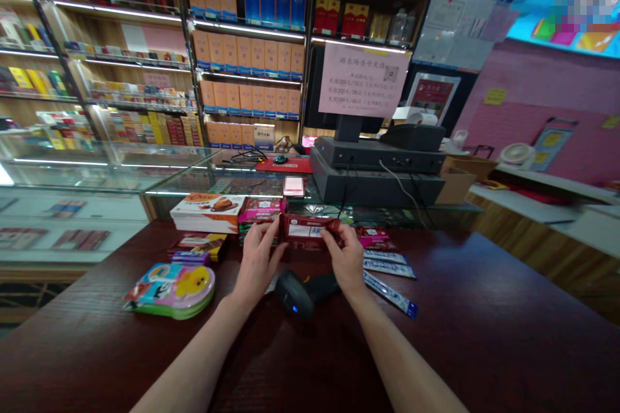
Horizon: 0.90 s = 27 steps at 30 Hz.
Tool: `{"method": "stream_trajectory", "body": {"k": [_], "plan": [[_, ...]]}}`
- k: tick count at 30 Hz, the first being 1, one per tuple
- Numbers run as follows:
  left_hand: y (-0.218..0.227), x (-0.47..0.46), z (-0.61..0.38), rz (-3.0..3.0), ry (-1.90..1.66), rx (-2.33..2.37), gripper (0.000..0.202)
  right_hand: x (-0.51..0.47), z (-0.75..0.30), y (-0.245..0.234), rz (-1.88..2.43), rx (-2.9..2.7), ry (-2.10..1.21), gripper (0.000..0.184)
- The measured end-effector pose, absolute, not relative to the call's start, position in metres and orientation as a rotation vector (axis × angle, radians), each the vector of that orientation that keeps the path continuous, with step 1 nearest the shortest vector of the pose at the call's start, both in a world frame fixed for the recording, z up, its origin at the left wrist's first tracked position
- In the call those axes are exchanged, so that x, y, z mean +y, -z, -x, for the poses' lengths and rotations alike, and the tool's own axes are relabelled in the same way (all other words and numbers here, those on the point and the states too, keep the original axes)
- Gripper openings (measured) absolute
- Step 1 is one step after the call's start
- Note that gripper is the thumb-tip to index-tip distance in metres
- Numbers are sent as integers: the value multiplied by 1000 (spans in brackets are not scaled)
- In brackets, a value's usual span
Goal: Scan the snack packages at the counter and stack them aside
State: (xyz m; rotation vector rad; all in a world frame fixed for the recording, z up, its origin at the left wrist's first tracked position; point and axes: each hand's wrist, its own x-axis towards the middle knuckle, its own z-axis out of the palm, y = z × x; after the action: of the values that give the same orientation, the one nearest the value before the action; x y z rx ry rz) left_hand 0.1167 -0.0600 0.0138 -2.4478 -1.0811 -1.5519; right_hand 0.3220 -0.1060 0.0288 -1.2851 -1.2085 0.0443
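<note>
My right hand (345, 258) pinches the right end of a dark red chocolate bar packet (299, 230), thumb across its front beside the white barcode label. My left hand (258, 259) is at the packet's left end, fingers stretched and thumb apart, in front of a stack of pink-and-brown chocolate packets (261, 207). Whether its fingertips touch the stack or the packet I cannot tell. Below and between both hands lies a black barcode scanner (296, 295) with a blue light. Another pink-and-brown packet (375, 238) rests behind my right hand.
Left on the dark wooden counter (97, 348) are a white-orange box (206, 211), a yellow-brown packet (213, 246), a purple packet (191, 258) and a colourful duck-picture package (174, 289). Several blue-white sticks (391, 293) lie right. A till (372, 170) stands behind on glass.
</note>
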Motion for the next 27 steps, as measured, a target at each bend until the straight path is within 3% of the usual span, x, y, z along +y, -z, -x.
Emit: {"method": "stream_trajectory", "body": {"k": [10, 18, 27], "plan": [[-23, -65, -117, 2392, 1487, -1087, 73, -106, -319, -29, 1259, -1182, -209, 30], [-40, -77, -116, 2373, 1231, -1020, 81, -104, -316, -32, 1187, -1149, -335, 27], [-42, -71, -108, 2362, 1109, -1084, 104, -105, -313, -31, 1243, -1259, -178, 29]]}}
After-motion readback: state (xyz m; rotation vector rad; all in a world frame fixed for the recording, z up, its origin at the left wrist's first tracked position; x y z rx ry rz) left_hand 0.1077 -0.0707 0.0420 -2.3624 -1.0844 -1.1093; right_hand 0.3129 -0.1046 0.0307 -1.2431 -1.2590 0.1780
